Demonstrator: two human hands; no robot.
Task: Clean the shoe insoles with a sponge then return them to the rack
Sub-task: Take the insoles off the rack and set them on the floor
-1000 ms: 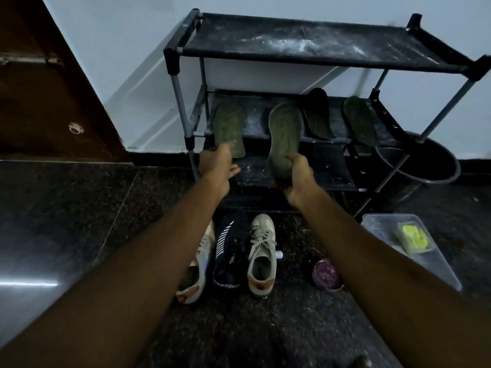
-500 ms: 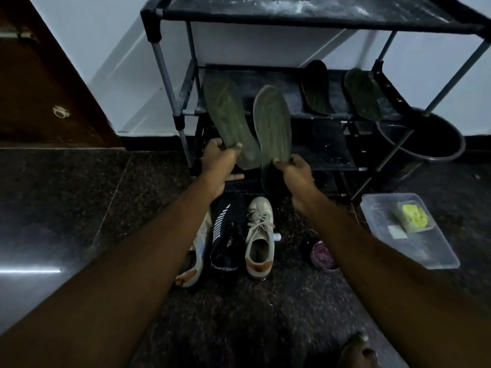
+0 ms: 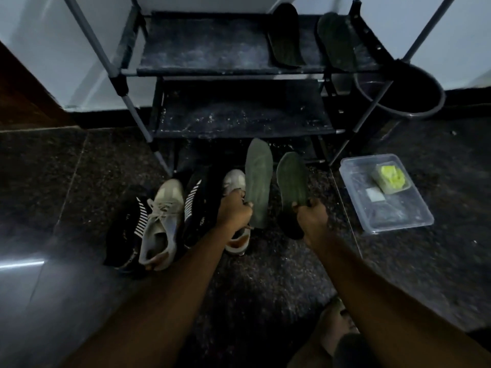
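Note:
My left hand (image 3: 233, 212) grips a green insole (image 3: 259, 179) near its heel end, toe pointing up, just above the shoes on the floor. My right hand (image 3: 313, 216) pinches a second, darker green insole (image 3: 291, 184) the same way, right beside the first. Both insoles are held in front of the black shoe rack (image 3: 239, 73), below its lowest shelf. Two more dark insoles (image 3: 285, 38) (image 3: 336, 41) lean on the rack's middle shelf at the right. A yellow-green sponge (image 3: 390, 177) lies in a clear plastic tub (image 3: 398, 221) on the floor to the right.
Several shoes stand in a row on the dark stone floor at the left: a beige sneaker (image 3: 162, 221) and black striped ones (image 3: 127, 229). A dark bucket (image 3: 414, 88) stands right of the rack. A wooden door (image 3: 18, 102) is at far left. My foot (image 3: 332, 328) shows at the bottom.
Both hands have pulled the two insoles off the rack's middle shelf and lowered them toward me, down to floor level. The view has tilted down.

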